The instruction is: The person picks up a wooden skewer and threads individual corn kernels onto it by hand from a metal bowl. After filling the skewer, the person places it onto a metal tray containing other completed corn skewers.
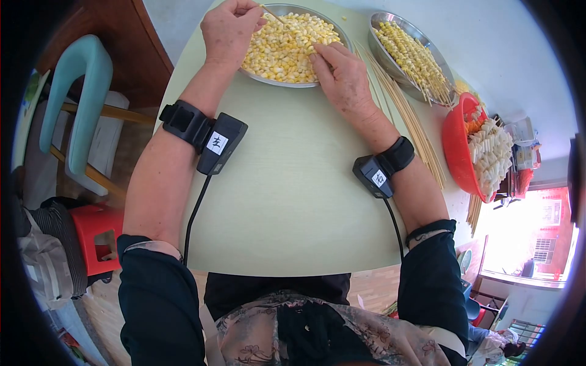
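A wide metal bowl [282, 83] full of loose yellow corn kernels [284, 52] stands at the far side of the table. Over its left rim, my left hand [229, 33] is closed around a thin wooden skewer [273, 14], whose free end slants down to the right above the kernels. My right hand [345, 76] reaches over the bowl's right side, thumb and forefinger pinched at a corn kernel. Its other fingers are curled and partly hidden.
Bare skewers [406, 107] lie in a long bundle right of the bowl. Beyond them are a metal bowl [381, 52] of corn-threaded skewers and a red basin [452, 143] of skewered white pieces. A turquoise-backed chair [97, 61] and red stool [91, 244] stand left of the pale green table [293, 213].
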The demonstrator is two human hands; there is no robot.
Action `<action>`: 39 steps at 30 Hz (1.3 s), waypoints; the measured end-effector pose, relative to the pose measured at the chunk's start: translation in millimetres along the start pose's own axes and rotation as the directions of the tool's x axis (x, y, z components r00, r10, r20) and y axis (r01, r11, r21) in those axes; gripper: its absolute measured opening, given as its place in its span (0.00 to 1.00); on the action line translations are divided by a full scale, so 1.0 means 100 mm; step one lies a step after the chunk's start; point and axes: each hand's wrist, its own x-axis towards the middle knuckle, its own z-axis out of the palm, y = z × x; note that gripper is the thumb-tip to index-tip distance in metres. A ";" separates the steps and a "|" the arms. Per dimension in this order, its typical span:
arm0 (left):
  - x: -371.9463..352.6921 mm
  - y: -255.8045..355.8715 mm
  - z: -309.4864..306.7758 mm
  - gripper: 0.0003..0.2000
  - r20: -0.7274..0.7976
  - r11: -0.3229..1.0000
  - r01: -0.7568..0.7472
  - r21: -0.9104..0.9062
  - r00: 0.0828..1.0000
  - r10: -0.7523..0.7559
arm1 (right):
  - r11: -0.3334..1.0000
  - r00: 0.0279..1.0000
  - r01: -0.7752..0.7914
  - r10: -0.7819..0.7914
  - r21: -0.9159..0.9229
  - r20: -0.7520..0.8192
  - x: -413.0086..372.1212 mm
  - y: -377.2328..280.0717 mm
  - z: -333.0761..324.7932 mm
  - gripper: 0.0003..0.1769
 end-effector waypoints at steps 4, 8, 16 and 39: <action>0.00 0.03 0.00 0.09 0.017 0.999 0.033 0.003 0.999 -0.033 | 1.000 1.000 0.002 -0.001 0.006 -0.015 0.00 0.01 0.02 0.08; 0.01 0.00 -0.01 0.09 0.024 0.998 0.033 -0.050 0.999 -0.031 | 1.000 1.000 0.002 -0.002 0.006 -0.008 0.00 0.00 0.00 0.07; 0.04 -0.04 -0.02 0.09 0.050 0.994 0.042 -0.097 0.998 -0.038 | 1.000 1.000 0.002 -0.002 0.001 -0.008 0.00 0.00 0.00 0.07; 0.02 0.00 -0.02 0.08 0.039 0.997 0.039 -0.067 0.999 -0.036 | 1.000 1.000 -0.011 0.011 0.013 0.009 0.00 -0.01 -0.01 0.09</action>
